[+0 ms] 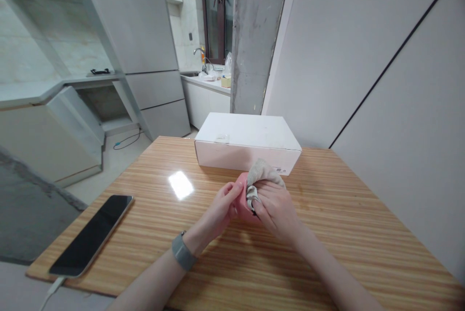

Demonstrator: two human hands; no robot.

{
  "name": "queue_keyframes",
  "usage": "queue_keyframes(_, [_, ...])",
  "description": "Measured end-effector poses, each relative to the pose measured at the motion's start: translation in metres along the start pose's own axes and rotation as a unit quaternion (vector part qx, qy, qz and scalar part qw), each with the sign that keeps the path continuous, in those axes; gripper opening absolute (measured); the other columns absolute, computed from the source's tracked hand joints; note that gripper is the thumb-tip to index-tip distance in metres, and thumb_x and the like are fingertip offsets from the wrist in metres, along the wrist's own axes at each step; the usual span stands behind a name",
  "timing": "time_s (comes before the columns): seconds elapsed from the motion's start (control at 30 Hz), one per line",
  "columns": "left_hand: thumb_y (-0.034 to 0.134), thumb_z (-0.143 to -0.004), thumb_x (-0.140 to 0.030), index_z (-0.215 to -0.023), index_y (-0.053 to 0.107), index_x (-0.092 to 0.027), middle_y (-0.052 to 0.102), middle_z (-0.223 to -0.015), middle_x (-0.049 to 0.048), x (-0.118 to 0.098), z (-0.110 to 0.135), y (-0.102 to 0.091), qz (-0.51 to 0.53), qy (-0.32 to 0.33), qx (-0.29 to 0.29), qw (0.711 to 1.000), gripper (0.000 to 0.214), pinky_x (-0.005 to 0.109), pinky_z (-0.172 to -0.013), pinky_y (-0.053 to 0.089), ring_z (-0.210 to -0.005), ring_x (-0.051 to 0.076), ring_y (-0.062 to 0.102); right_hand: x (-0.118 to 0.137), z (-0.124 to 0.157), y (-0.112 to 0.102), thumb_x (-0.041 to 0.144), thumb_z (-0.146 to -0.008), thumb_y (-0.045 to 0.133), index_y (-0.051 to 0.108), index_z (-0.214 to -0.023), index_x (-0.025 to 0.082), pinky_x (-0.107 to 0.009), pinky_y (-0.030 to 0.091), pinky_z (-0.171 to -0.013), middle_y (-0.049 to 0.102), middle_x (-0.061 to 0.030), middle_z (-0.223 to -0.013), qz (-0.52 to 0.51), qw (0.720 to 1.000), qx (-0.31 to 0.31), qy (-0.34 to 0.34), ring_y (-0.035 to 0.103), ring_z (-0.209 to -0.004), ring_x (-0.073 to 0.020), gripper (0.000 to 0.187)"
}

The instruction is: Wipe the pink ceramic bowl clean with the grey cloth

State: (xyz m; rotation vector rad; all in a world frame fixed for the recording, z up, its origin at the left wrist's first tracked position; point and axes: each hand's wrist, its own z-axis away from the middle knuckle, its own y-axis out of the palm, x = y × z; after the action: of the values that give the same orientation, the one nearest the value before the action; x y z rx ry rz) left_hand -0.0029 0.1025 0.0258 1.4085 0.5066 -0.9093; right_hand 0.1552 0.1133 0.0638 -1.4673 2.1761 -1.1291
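Note:
Above the middle of the wooden table [327,248], my left hand [222,207] grips a pink object [242,204] by its left side, thumb on top. The pink thing looks smooth and hollow; its exact kind is hidden by my hands. My right hand [276,207] is closed on a light grey cloth [262,171] and presses part of it against the pink object's opening. A loose fold of the cloth hangs over the back of my right fingers. Something small and dark shows by my right fingertips.
A white cardboard box [247,132] stands just beyond my hands, near the table's far edge. On the left lies a phone [92,236] with a white cable [54,289] plugged in. A pale wall [363,59] borders the table's right side.

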Motion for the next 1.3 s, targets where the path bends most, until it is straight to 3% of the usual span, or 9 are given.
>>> queue_keyframes(0.1, [0.073,-0.075,-0.036,-0.090,0.068,-0.015,0.067,-0.082,0.0023,-0.003,0.001,0.004,0.032,-0.027,0.029,0.999,0.026,0.024,-0.068,0.042,-0.073,0.012,0.058,-0.001,0.001,-0.004,0.015,-0.093,0.034,0.057,-0.070,0.019,-0.035,0.046,-0.078,0.065,-0.0061,-0.070,0.003,1.000,-0.002,-0.005,0.058,-0.070,-0.0186,0.033])
queue_keyframes(0.2, [0.064,-0.078,-0.049,-0.098,0.070,-0.012,0.070,-0.088,0.0070,-0.007,0.000,0.005,0.014,-0.064,0.043,0.997,0.043,0.028,-0.077,0.044,-0.084,0.019,0.061,0.000,0.003,-0.003,0.016,-0.091,0.036,0.057,-0.070,0.019,-0.035,0.046,-0.077,0.065,-0.0065,-0.068,0.015,0.999,0.015,-0.031,0.057,-0.067,-0.0186,0.030])
queue_keyframes(0.4, [0.068,-0.076,-0.053,-0.087,0.072,-0.010,0.070,-0.082,0.0070,0.000,-0.006,-0.003,-0.066,-0.017,-0.028,0.997,0.045,0.026,-0.071,0.044,-0.075,0.016,0.060,0.004,0.005,0.007,0.018,-0.089,0.042,0.057,-0.068,0.019,-0.034,0.047,-0.074,0.063,-0.0046,-0.064,0.038,0.997,0.028,-0.054,0.056,-0.062,-0.0174,0.026])
queue_keyframes(0.53, [0.068,-0.080,-0.043,-0.096,0.071,-0.011,0.069,-0.084,0.0068,0.000,0.000,0.000,-0.022,-0.016,0.023,0.999,0.036,0.025,-0.064,0.043,-0.071,0.015,0.058,0.002,0.002,0.004,0.016,-0.090,0.039,0.059,-0.072,0.018,-0.035,0.047,-0.078,0.065,-0.0062,-0.067,0.047,0.998,0.007,-0.042,0.057,-0.065,-0.0184,0.027])
queue_keyframes(0.67, [0.065,-0.082,-0.032,-0.109,0.068,-0.015,0.069,-0.103,0.0069,-0.005,0.005,0.012,0.038,-0.019,0.073,0.996,0.032,0.025,-0.076,0.045,-0.090,0.017,0.060,-0.002,0.002,-0.002,0.015,-0.091,0.037,0.059,-0.073,0.018,-0.036,0.046,-0.079,0.066,-0.0067,-0.070,0.056,0.998,0.020,-0.029,0.058,-0.067,-0.0184,0.029])
queue_keyframes(0.8, [0.066,-0.079,-0.045,-0.096,0.072,-0.012,0.070,-0.097,0.0077,-0.006,0.001,0.014,0.050,-0.050,0.063,0.996,0.038,0.028,-0.085,0.044,-0.095,0.020,0.060,-0.002,0.004,-0.001,0.017,-0.091,0.038,0.059,-0.072,0.018,-0.035,0.046,-0.077,0.066,-0.0064,-0.069,0.043,0.997,0.039,-0.042,0.058,-0.068,-0.0184,0.029])
queue_keyframes(1.1, [0.068,-0.080,-0.044,-0.086,0.070,-0.011,0.066,-0.070,0.0025,0.000,0.002,0.003,-0.008,-0.019,0.024,1.000,0.034,0.024,-0.060,0.041,-0.061,0.011,0.055,-0.001,0.002,0.002,0.015,-0.091,0.038,0.061,-0.076,0.017,-0.037,0.047,-0.081,0.067,-0.0080,-0.072,0.029,0.999,0.019,-0.030,0.061,-0.072,-0.0202,0.028])
queue_keyframes(1.23, [0.067,-0.081,-0.033,-0.102,0.069,-0.012,0.069,-0.087,0.0054,0.000,0.003,0.010,0.064,-0.006,0.060,0.996,0.030,0.022,-0.068,0.044,-0.076,0.013,0.059,-0.004,0.000,-0.005,0.014,-0.093,0.034,0.060,-0.076,0.018,-0.036,0.047,-0.083,0.068,-0.0079,-0.076,0.007,1.000,0.006,-0.010,0.062,-0.077,-0.0203,0.031])
queue_keyframes(1.3, [0.062,-0.084,-0.040,-0.107,0.068,-0.011,0.069,-0.096,0.0087,0.001,0.001,0.009,0.077,-0.025,0.071,0.994,0.037,0.025,-0.077,0.046,-0.088,0.017,0.061,-0.003,0.000,-0.007,0.015,-0.092,0.034,0.059,-0.075,0.017,-0.036,0.047,-0.080,0.067,-0.0077,-0.073,0.004,0.999,0.018,-0.027,0.061,-0.074,-0.0203,0.031])
